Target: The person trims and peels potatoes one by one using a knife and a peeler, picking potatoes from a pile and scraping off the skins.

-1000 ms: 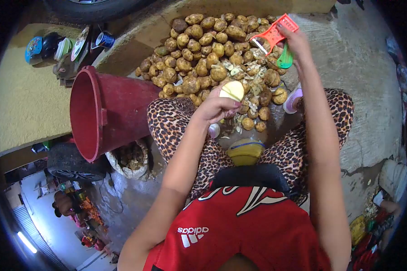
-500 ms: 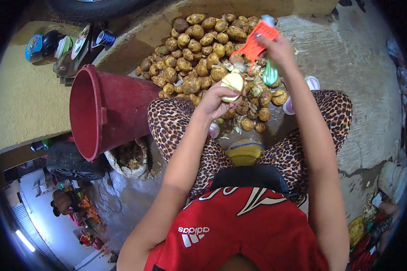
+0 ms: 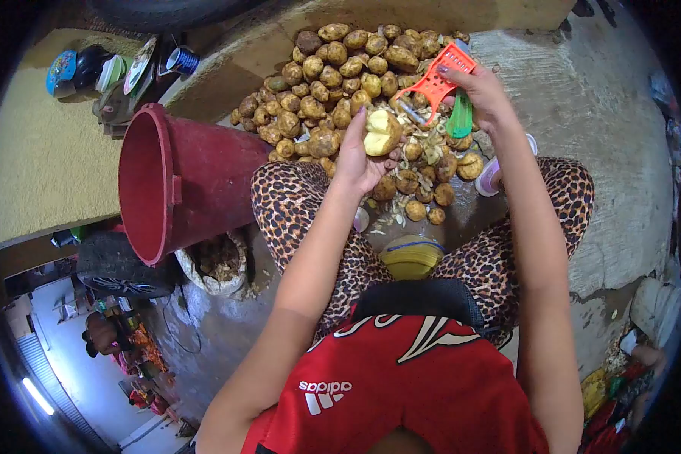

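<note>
My left hand (image 3: 361, 159) is closed around a partly peeled potato (image 3: 382, 135), its pale flesh bare on one side and brown skin left on the other. In my right hand (image 3: 483, 97) is an orange plastic peeler (image 3: 440, 79) with a slotted body and a blade at its near end. A green handle-like piece (image 3: 460, 117) sticks out below the same hand; whether it joins the peeler I cannot tell. The blade is apart from the potato. Beneath both hands lies a heap of unpeeled potatoes (image 3: 333, 76), with peelings (image 3: 431, 144) scattered over its right part.
A large dark red bucket (image 3: 204, 185) lies tilted to my left, its mouth facing left. Behind it stands a white sack (image 3: 216, 268). Between my legs is a yellow container (image 3: 411, 257). A low wall (image 3: 234, 68) borders the heap. Other people (image 3: 113, 333) are at the far left.
The potato has been turned in my left hand, so brown skin now shows on its right. My right hand has moved slightly right and down with the peeler, which now shows more clearly.
</note>
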{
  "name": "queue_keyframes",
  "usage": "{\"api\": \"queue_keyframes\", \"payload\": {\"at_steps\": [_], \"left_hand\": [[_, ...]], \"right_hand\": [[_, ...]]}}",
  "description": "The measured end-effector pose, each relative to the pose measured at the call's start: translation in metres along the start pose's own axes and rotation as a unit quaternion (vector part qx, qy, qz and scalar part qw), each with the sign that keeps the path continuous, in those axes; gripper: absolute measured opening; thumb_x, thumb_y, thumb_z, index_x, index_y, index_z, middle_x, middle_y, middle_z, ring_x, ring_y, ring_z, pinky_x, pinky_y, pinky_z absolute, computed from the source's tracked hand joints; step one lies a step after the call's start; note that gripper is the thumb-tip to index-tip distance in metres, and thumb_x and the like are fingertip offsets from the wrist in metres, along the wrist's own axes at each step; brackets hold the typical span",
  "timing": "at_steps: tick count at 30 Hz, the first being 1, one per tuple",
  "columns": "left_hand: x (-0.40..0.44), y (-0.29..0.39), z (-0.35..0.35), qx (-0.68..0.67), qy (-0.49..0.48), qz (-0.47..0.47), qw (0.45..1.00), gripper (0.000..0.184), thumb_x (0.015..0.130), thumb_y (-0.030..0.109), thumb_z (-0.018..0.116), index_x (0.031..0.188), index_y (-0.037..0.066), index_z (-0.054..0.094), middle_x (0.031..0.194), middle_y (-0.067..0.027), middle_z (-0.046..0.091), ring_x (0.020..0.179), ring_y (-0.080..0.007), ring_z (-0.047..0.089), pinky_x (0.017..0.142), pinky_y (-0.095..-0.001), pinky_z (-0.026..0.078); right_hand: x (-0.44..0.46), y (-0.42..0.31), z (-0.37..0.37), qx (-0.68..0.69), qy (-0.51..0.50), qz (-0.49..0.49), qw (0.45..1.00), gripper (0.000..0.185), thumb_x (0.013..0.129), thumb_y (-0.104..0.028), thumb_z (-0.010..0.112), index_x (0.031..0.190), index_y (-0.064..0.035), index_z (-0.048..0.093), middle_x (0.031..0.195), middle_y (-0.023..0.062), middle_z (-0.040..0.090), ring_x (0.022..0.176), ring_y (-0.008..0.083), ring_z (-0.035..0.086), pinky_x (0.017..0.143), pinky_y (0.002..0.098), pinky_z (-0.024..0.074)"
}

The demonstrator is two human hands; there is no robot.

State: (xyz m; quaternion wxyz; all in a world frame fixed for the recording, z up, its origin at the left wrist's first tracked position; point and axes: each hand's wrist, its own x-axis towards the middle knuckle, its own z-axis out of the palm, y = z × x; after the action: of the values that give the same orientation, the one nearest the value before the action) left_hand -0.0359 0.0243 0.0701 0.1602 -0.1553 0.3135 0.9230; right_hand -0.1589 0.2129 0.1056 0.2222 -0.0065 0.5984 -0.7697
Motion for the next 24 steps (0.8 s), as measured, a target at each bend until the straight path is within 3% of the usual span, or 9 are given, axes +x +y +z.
{"api": "queue_keyframes", "payload": {"at_steps": [4, 6, 8, 11, 16, 19, 20, 24], "left_hand": [[0.005, -0.003, -0.006, -0.009, 0.035, -0.007, 0.999, 0.042, 0.09, 0.04, 0.036, 0.106, 0.004, 0.05, 0.086, -0.012, 0.06, 0.058, -0.0176, 0.058, 0.046, -0.0244, 0.05], [0.004, -0.001, -0.003, -0.035, 0.032, -0.017, 0.999, 0.04, 0.091, 0.038, 0.036, 0.107, 0.004, 0.05, 0.088, -0.0111, 0.06, 0.064, -0.0182, 0.061, 0.049, -0.0256, 0.051], [0.006, -0.002, 0.006, -0.062, 0.093, 0.002, 0.994, 0.039, 0.091, 0.036, 0.036, 0.108, 0.004, 0.05, 0.09, -0.0101, 0.06, 0.07, -0.0181, 0.061, 0.052, -0.0267, 0.052], [0.006, -0.004, 0.006, -0.062, 0.131, 0.021, 0.989, 0.043, 0.091, 0.04, 0.037, 0.107, 0.003, 0.05, 0.09, -0.0091, 0.06, 0.074, -0.0171, 0.061, 0.057, -0.0279, 0.053], [0.009, -0.007, 0.0, 0.041, 0.108, 0.012, 0.993, 0.046, 0.09, 0.046, 0.036, 0.104, 0.005, 0.051, 0.082, -0.0082, 0.061, 0.065, -0.0159, 0.061, 0.051, -0.026, 0.051], [0.01, 0.0, 0.003, 0.072, 0.08, -0.018, 0.994, 0.043, 0.091, 0.045, 0.035, 0.101, 0.006, 0.051, 0.076, -0.0074, 0.06, 0.057, -0.0153, 0.058, 0.044, -0.0246, 0.046], [0.011, -0.001, 0.007, 0.083, 0.099, 0.012, 0.992, 0.042, 0.091, 0.044, 0.033, 0.098, 0.006, 0.051, 0.075, -0.0073, 0.059, 0.055, -0.0158, 0.057, 0.041, -0.0241, 0.043], [0.004, -0.002, -0.002, 0.127, 0.071, 0.011, 0.989, 0.043, 0.092, 0.042, 0.031, 0.101, 0.005, 0.051, 0.077, -0.0067, 0.059, 0.06, -0.0161, 0.059, 0.044, -0.0241, 0.045]], "right_hand": [[-0.01, 0.012, 0.023, 0.029, -0.062, 0.018, 0.998, 0.023, 0.076, -0.017, 0.067, 0.092, -0.0032, 0.059, 0.085, 0.0047, 0.063, 0.074, 0.0132, 0.062, 0.058, 0.0253, 0.0536], [-0.015, 0.019, 0.033, -0.031, -0.08, 0.007, 0.996, 0.025, 0.075, -0.019, 0.068, 0.092, -0.0034, 0.059, 0.083, 0.004, 0.063, 0.07, 0.012, 0.061, 0.057, 0.0248, 0.0523], [-0.014, 0.023, 0.035, -0.106, -0.106, -0.011, 0.989, 0.028, 0.072, -0.021, 0.071, 0.091, -0.0039, 0.059, 0.078, 0.0031, 0.062, 0.064, 0.0097, 0.058, 0.054, 0.0237, 0.0491], [-0.013, 0.032, 0.037, -0.123, -0.101, -0.022, 0.987, 0.028, 0.072, -0.022, 0.071, 0.089, -0.0038, 0.059, 0.076, 0.0026, 0.062, 0.062, 0.0092, 0.057, 0.052, 0.0228, 0.0476], [-0.007, 0.027, 0.03, -0.091, -0.055, -0.087, 0.99, 0.03, 0.071, -0.021, 0.072, 0.088, -0.0006, 0.059, 0.073, 0.0022, 0.061, 0.061, 0.0082, 0.057, 0.054, 0.0221, 0.0478], [-0.005, 0.015, 0.021, -0.164, -0.032, -0.067, 0.984, 0.028, 0.075, -0.017, 0.067, 0.095, -0.0008, 0.057, 0.08, 0.0031, 0.062, 0.066, 0.009, 0.058, 0.056, 0.0222, 0.0474], [-0.003, 0.009, 0.018, -0.214, -0.008, -0.104, 0.971, 0.025, 0.073, -0.02, 0.069, 0.086, -0.0015, 0.06, 0.073, 0.0037, 0.062, 0.06, 0.0087, 0.058, 0.052, 0.0217, 0.0473], [0.016, -0.01, -0.025, -0.102, 0.086, -0.148, 0.98, 0.017, 0.076, -0.015, 0.065, 0.087, -0.0018, 0.061, 0.073, 0.0053, 0.063, 0.059, 0.0084, 0.059, 0.049, 0.0193, 0.0462]]}}
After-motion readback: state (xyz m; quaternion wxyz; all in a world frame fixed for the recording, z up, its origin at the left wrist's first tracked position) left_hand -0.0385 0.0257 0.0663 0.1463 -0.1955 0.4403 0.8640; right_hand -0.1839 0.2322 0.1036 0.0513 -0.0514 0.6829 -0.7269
